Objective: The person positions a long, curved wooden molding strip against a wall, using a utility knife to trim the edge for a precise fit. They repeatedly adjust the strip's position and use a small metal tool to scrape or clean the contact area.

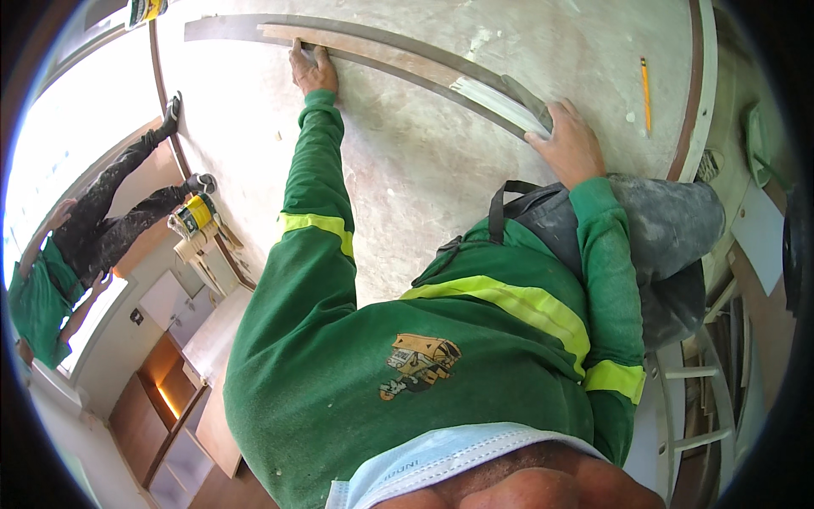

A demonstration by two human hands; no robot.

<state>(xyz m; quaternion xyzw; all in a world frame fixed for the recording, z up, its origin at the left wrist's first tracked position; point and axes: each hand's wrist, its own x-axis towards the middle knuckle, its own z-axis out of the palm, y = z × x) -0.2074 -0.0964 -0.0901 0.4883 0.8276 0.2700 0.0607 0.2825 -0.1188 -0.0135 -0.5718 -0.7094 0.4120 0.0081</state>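
Observation:
Long, thin strips lie together across the far side of the pale, dusty work surface (pixel 424 187). A grey strip (pixel 222 29) carries a tan wood strip (pixel 365 53), and a whitish stretch (pixel 496 103) shows towards the right end. My left hand (pixel 315 72) grips the near edge of the strips, left of their middle, thumb and finger against it. At the right end my right hand (pixel 570 144) closes over the grey strip; part of its grip is hidden. A yellow pencil (pixel 647 95) lies to the right of that hand.
At the left stands another person (pixel 51 280) in a green top and dusty dark trousers. A yellow-labelled tin (pixel 195 214) is near their feet, another tin (pixel 146 10) at the far left corner. Wooden cabinets (pixel 140 416) stand lower left; a white ladder-like frame (pixel 699 373) lower right.

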